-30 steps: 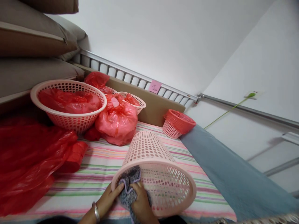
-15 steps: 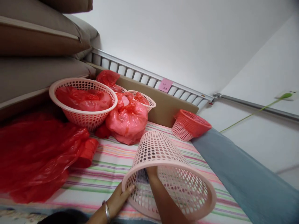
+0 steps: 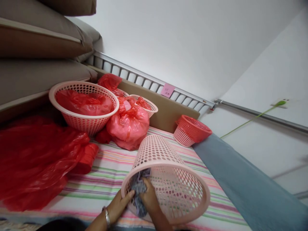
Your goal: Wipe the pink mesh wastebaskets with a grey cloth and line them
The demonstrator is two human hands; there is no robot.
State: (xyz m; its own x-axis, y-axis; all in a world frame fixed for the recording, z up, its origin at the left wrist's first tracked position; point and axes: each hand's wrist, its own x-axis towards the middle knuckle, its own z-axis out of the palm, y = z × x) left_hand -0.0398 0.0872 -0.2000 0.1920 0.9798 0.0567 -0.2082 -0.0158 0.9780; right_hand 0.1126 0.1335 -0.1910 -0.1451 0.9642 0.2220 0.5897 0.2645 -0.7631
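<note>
A pink perforated plastic basket lies tipped on its side, its mouth facing me. My left hand, with a silver bracelet at the wrist, is closed on the basket's left rim, thumb inside. My right hand reaches into the mouth, its fingers closed on a grey-blue cloth. The cloth lies bunched against the inner left wall near the rim, close to my left thumb. My right fingertips are partly hidden by the cloth.
The basket rests on a striped sheet. Red plastic bags spread at left. Behind stand a bag-lined pink basket, a tied red bag and a small red-wrapped basket. Stacked cushions rise at left; a railing runs behind.
My right hand has drawn back from deep inside the basket toward its mouth, bringing the grey-blue cloth into clearer view. My left hand stays on the rim. The view has shifted slightly.
</note>
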